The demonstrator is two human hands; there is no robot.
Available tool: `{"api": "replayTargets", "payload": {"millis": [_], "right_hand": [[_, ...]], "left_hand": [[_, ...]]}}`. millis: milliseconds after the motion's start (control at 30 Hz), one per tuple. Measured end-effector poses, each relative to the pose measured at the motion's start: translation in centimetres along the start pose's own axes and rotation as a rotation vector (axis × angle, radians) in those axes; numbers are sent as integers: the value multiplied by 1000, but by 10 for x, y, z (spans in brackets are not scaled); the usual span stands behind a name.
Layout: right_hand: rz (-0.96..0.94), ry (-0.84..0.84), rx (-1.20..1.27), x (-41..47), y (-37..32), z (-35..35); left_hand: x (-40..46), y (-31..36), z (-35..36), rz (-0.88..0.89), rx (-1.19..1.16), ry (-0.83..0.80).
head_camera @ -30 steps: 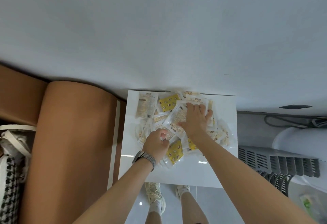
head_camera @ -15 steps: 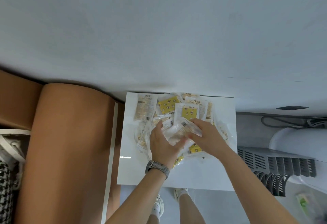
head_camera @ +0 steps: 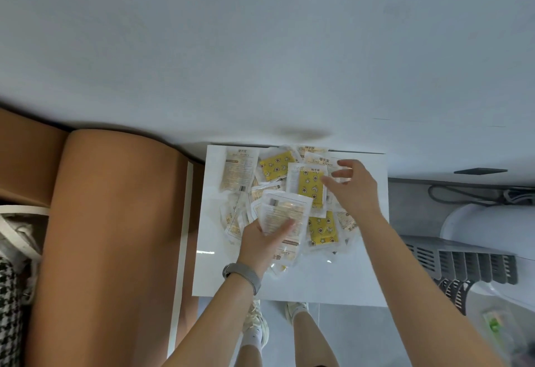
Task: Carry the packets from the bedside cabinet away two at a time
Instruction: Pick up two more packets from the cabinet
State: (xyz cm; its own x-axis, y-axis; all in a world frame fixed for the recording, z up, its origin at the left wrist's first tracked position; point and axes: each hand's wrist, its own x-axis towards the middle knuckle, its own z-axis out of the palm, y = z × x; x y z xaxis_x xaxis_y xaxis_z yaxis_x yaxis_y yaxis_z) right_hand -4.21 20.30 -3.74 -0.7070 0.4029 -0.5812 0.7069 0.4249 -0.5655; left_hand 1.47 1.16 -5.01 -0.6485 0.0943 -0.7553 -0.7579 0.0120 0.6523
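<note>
Left hand (head_camera: pixel 262 240) grips one packet (head_camera: pixel 285 213); right hand (head_camera: pixel 354 190), fingers spread, reaches the yellow star packet (head_camera: pixel 309 185). Pinch only its top edge to lift a single one.

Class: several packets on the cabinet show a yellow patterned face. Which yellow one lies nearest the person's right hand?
The upright yellow packet in the pile's middle: the right hand has fingertips at its right edge. The other yellow ones lie farther off.
</note>
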Motion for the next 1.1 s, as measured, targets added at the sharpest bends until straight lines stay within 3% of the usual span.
{"api": "replayTargets", "payload": {"millis": [100,200,400,500,567,667,733,867,967,1100], "right_hand": [[163,-7,-364,15,5,38],[156,-19,-593,21,15,63],[8,22,-514,21,19,69],[-125,48,-365,8,16,62],[-171,54,-91,-8,10,50],[-92,-54,442,-39,-2,31],[-28,-183,584,-57,-4,28],[-116,-227,226,-74,9,44],[-199,-176,132,-75,16,57],[-384,-231,-33,-72,22,63]], "left_hand": [[0,-1,-7,-40,-100,79],[3,-3,-14,-64,-155,132],[10,-4,-24,-86,-189,160],[13,-4,-25,-96,-228,183],[14,-4,-24,-93,-257,191],[17,-6,-19,-99,-251,177],[20,-6,-13,-143,-261,168],[16,3,4,-214,-337,70],[8,4,5,-123,-292,59],[5,-3,-11,-25,-191,123]]}}
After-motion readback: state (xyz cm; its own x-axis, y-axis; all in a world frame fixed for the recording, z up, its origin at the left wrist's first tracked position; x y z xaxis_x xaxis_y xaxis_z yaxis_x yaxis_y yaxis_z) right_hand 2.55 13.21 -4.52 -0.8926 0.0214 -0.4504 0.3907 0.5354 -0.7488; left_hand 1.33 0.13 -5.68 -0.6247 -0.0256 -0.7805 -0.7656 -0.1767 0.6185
